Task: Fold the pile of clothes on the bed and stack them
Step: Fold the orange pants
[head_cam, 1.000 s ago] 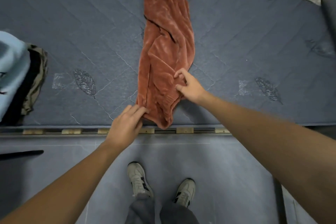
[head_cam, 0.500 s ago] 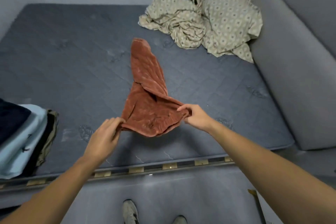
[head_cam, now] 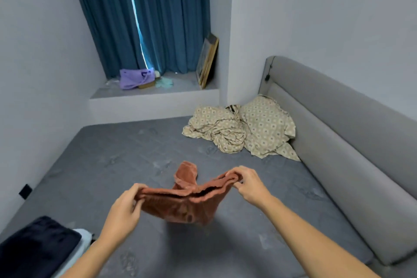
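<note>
Room, surroundings first: bare grey mattress (head_cam: pixel 126 165) fills the floor of the view; padded grey headboard (head_cam: pixel 338 124) runs along its right side. In the far right corner of the mattress, against the headboard, lies a crumpled heap of beige patterned bedding (head_cam: pixel 243 131), well apart from the hands. At the near left edge sits a stack of folded clothes (head_cam: pixel 38 246), a dark navy piece on top, a pale blue one showing under it. Beyond the bed a window ledge (head_cam: pixel 153 93) carries a purple bag (head_cam: pixel 133 78), some pale green items and a framed picture (head_cam: pixel 207 58) leaning on the side wall; teal curtains (head_cam: pixel 144 13) hang behind, a slit of daylight between them. Nothing lies between the hands and the stack. Task item: the rust-coloured garment (head_cam: pixel 182 201) is held in the air above the middle of the mattress, stretched edge-on between the two hands, its body sagging below, one end sticking up behind. Left hand (head_cam: pixel 126 207): grip pinching the left end of the upper edge, fingers curled over the cloth. Right hand (head_cam: pixel 250 184): grip pinching the right end, thumb and fingertips bunched on the fabric. Against half a second ago: the garment then trailed on the mattress with its far end flat; now it is wholly off the surface. The view has tilted up, bringing in ledge and curtains.
</note>
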Demonstrator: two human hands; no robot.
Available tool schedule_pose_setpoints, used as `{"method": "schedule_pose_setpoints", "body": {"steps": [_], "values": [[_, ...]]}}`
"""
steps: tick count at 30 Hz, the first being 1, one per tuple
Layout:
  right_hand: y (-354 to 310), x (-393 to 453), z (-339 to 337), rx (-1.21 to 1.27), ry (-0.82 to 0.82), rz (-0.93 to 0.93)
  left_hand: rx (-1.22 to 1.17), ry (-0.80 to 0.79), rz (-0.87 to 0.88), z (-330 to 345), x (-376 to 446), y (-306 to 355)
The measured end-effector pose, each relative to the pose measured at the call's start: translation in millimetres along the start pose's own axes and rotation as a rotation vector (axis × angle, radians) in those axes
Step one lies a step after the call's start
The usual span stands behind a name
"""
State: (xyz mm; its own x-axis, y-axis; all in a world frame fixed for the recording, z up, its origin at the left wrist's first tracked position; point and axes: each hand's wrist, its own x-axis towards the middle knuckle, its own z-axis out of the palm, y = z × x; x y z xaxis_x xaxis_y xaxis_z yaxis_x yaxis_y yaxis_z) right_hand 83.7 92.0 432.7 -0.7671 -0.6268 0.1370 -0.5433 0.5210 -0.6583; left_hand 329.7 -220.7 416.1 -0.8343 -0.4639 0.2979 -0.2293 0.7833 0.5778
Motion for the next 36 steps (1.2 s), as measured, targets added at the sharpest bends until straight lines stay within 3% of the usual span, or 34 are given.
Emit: {"method": "schedule_pose_setpoints", "body": {"steps": [10, 14, 20, 25, 29, 32, 36], "values": [[-78.0, 23.1, -63.5, 0.131, 0.230, -0.096, -0.216, 0.141, 0.076, -92.6, 56.8, 63.3], [-119.9, 38.8, -105.9, 0.197, 0.279, -0.158, -0.181, 0.117, 0.203, -135.6, 89.4, 85.4], [-174.8, 55.0, -178.1, 0.002, 0.195, -0.359, -0.135, 0.034, 0.249, -199.1, 127.5, 107.0], [-196.2, 59.8, -225.1, -0.131, 0.076, -0.340, -0.095, -0.011, 0.302, -244.8, 143.7, 131.1], [-201.0, 65.0, -260.1, -0.013, 0.229, -0.320, -0.177, 0.012, 0.316, -276.3, 155.7, 151.9], [-202.8, 69.8, -276.3, 0.184, 0.340, -0.283, -0.303, 0.116, 0.298, -290.3, 165.0, 169.2], [-204.7, 78.5, -281.1, 0.146, 0.419, -0.294, -0.387, 0.203, 0.228, -279.3, 174.0, 184.5]]}}
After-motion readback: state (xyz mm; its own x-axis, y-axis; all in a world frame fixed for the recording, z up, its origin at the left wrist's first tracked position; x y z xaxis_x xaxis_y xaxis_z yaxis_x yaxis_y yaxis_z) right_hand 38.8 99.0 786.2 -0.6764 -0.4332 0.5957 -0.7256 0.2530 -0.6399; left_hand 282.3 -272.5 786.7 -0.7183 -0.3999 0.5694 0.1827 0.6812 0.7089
